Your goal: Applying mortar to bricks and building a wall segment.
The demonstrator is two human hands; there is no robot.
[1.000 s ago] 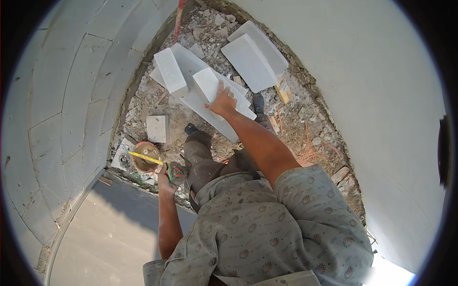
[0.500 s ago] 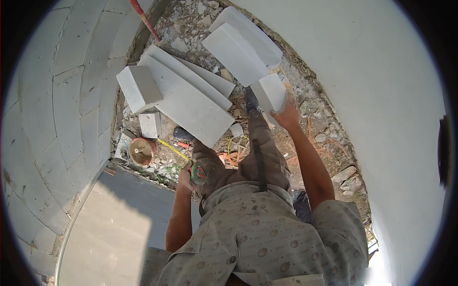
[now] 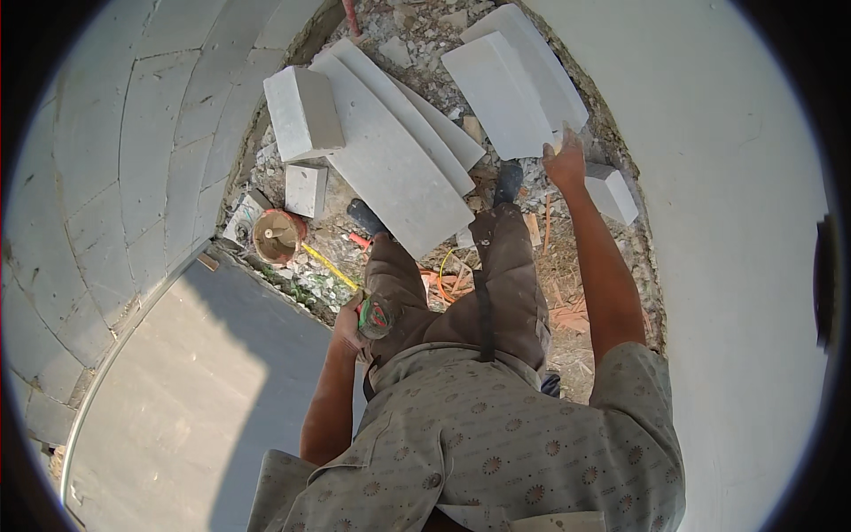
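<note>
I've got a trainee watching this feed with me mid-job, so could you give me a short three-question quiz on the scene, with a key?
1. Which hand holds the tape measure?

2. True or false: the tape measure is fully wound in.

3. Fill in the blank: in the picture, between the right forearm and the smooth wall on the right lies a pale building ____.

Key:
1. The left hand.
2. False: its yellow blade is drawn out.
3. Block.
</note>
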